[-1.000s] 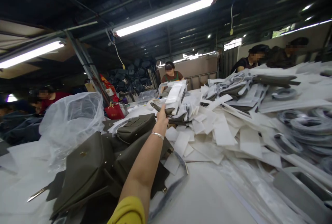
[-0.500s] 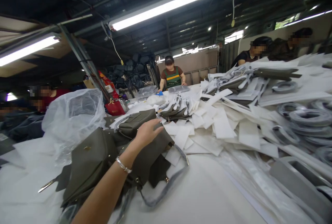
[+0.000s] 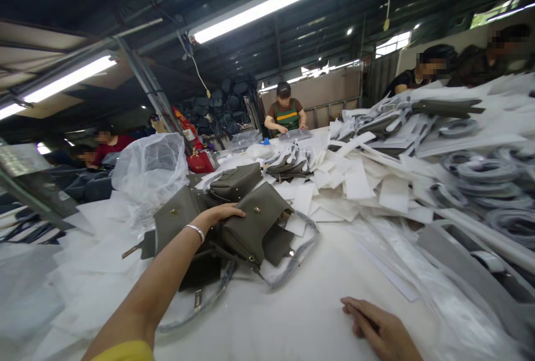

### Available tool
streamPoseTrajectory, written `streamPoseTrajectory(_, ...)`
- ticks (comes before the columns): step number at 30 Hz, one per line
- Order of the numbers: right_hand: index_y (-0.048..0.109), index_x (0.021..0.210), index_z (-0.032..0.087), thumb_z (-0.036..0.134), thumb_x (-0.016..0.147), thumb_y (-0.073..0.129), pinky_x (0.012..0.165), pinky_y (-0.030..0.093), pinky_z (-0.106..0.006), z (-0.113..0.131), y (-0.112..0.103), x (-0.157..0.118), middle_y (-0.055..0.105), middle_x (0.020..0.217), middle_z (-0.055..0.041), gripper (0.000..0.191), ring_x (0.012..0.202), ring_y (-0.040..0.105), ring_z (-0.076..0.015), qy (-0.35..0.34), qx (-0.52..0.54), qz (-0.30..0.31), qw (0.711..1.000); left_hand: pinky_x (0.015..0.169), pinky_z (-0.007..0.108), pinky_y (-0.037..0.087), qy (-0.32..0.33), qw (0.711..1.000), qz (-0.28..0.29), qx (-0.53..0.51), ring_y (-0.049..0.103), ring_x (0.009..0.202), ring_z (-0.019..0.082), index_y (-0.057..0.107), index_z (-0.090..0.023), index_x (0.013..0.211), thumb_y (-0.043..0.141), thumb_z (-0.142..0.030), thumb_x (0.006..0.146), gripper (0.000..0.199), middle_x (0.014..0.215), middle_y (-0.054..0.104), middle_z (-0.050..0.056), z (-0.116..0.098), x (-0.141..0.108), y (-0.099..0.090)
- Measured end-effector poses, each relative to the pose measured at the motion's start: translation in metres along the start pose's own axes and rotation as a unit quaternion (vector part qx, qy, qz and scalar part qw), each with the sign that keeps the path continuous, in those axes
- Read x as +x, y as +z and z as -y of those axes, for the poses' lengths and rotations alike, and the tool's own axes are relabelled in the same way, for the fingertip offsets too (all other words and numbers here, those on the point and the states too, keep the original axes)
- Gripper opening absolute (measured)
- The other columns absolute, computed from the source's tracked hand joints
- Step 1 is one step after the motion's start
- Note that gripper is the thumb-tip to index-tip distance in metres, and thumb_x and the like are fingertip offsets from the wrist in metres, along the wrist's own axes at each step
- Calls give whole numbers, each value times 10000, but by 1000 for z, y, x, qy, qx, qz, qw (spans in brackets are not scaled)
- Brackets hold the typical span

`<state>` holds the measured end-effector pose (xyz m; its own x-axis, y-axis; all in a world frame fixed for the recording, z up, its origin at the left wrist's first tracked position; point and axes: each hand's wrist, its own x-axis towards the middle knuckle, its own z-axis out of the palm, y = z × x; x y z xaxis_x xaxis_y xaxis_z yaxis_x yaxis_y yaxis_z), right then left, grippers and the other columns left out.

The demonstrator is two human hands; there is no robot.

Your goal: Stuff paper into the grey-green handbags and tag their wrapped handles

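My left hand [image 3: 222, 213], with a silver bangle on its wrist, is on the upper left edge of an olive handbag [image 3: 264, 213], gripping it. Part of those fingers is hidden. This bag tilts on the table with its flap hanging open and its wrapped strap [image 3: 307, 255] curving to the right. Beside it on the left leans a second olive handbag [image 3: 173, 216]. My right hand [image 3: 376, 325] is closed above the bare tabletop at the lower right, fingers together, with nothing visible in it.
Behind the bags lies another olive bag [image 3: 236, 183]. White sheets [image 3: 357, 180] and wrapped coiled straps [image 3: 489, 183] are heaped on the right. A clear plastic bag [image 3: 150, 166] stands at the left. A co-worker [image 3: 286, 113] is across the table, with others further off.
My left hand has moved from above the handbag to its upper left edge. The bag has shifted and its front shows more. My right hand has come into view at the lower right.
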<state>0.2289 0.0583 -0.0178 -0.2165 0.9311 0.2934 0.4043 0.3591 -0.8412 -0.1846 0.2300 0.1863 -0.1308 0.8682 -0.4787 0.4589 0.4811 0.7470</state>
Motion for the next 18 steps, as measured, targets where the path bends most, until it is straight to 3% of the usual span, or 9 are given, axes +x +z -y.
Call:
streamPoseTrajectory(5, 781, 1046, 249, 527, 934, 532, 726, 620, -295, 15, -3, -4, 743, 688, -26, 390, 687, 741, -207, 20, 26, -13, 999, 831, 409, 574, -2, 997, -50, -64, 650, 988, 216, 606, -157, 1195, 626, -361, 945, 323, 1179, 635, 85, 2, -7, 33)
streamPoseTrajectory(9, 684, 1269, 219, 619, 920, 518, 851, 605, -367, 21, -1, -12, 760, 1096, -121, 557, 916, 754, -243, 118, 143, 27, 982, 774, 368, 582, 32, 985, -83, -148, 669, 891, 187, 622, -143, 1147, 629, -343, 945, 285, 1083, 669, 72, 5, -41, 49)
streamPoseTrajectory(12, 451, 1493, 218, 740, 892, 451, 885, 586, -421, 33, 6, -16, 634, 1334, -197, 797, 1123, 687, -279, 152, 250, 89, 952, 700, 311, 583, 63, 966, -108, -227, 700, 748, 187, 643, -140, 1104, 690, -264, 884, 256, 919, 729, 71, 15, -80, 65)
streamPoseTrajectory(14, 255, 1577, 248, 809, 837, 458, 883, 577, -448, 49, 12, -17, 547, 1425, -231, 951, 1187, 647, -303, 127, 313, 113, 934, 714, 316, 595, 79, 951, -119, -275, 722, 767, 208, 642, -164, 1135, 691, -289, 872, 295, 943, 753, 83, 30, -110, 89)
streamPoseTrajectory(16, 102, 1599, 286, 812, 801, 519, 915, 556, -475, 71, 14, -14, 452, 1506, -234, 1043, 1234, 613, -314, 87, 367, 113, 919, 773, 339, 606, 84, 936, -131, -317, 736, 851, 222, 622, -198, 1198, 667, -345, 884, 349, 1023, 754, 92, 53, -141, 125)
streamPoseTrajectory(18, 95, 1598, 311, 731, 841, 565, 977, 523, -493, 91, 8, -9, 392, 1556, -201, 985, 1285, 571, -306, 76, 388, 81, 915, 864, 354, 596, 90, 901, -154, -396, 718, 1013, 246, 626, -240, 1224, 689, -398, 863, 399, 1138, 734, 88, 84, -171, 170)
